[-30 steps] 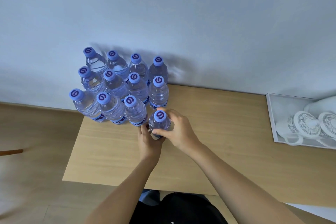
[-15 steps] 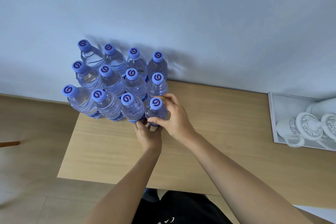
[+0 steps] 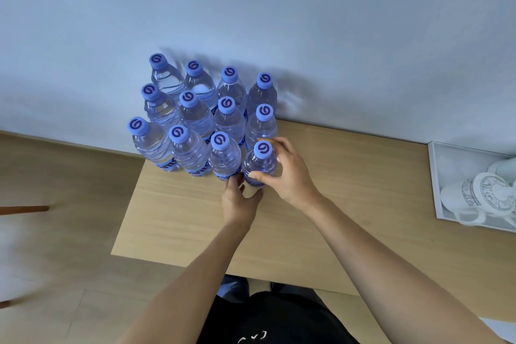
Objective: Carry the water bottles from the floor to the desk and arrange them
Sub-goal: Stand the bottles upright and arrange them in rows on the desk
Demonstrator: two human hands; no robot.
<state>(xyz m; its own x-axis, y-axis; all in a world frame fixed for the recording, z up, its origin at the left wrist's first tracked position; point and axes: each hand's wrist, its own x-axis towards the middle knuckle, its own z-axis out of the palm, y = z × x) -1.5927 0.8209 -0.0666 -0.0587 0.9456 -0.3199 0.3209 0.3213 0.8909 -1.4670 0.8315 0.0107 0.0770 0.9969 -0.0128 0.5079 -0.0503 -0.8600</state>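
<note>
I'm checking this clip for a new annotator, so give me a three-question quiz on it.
1. How many clear plastic water bottles with blue caps stand on the light wooden desk?
2. True or false: the right hand holds the front-right bottle.
3. The white tray with the patterned white cups lies at the desk's: A) left end, B) right end, C) front middle.

Key: 1) twelve, in three rows of four; 2) true, with the left hand touching its base; 3) B.
</note>
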